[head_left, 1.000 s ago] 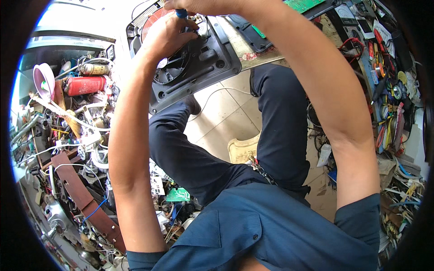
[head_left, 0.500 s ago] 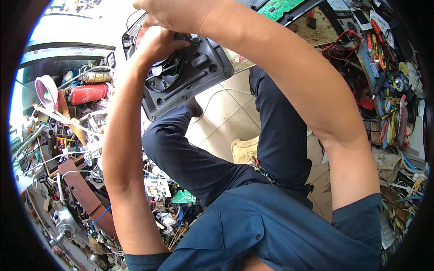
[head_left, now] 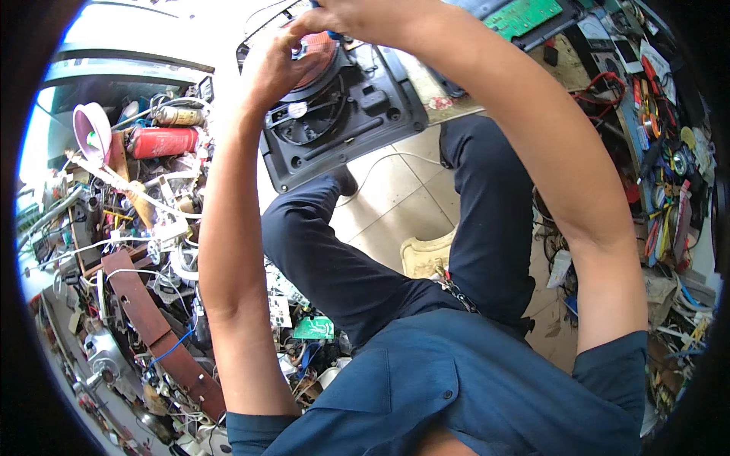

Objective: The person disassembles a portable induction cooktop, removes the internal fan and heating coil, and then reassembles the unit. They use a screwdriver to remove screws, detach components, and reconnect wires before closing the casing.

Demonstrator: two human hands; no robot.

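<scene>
A black plastic appliance base (head_left: pixel 395 99) with a round fan (head_left: pixel 304 125) in it lies tilted over the bench edge, above my legs. At its upper part sits a round copper-coloured coil (head_left: pixel 323 57) on a black frame that overlaps the fan's far side. My left hand (head_left: pixel 272 72) is closed at the coil's left edge, its thumb across the windings. Close against its fingers, at the top edge of the view, my right hand (head_left: pixel 353 17) is closed around something with a small blue part showing; most of it is hidden.
A green circuit board (head_left: pixel 525 17) in a dark casing lies on the bench at far right. Pliers and cables (head_left: pixel 658 99) crowd the right side. Piled parts, with a red cylinder (head_left: pixel 163 142), fill the left. Below the base are floor tiles (head_left: pixel 380 201) and a cream stool (head_left: pixel 426 254).
The coil shows more clearly and now covers part of the fan. My left hand has moved from over the fan to the coil's edge. The whole view has shifted a little rightward.
</scene>
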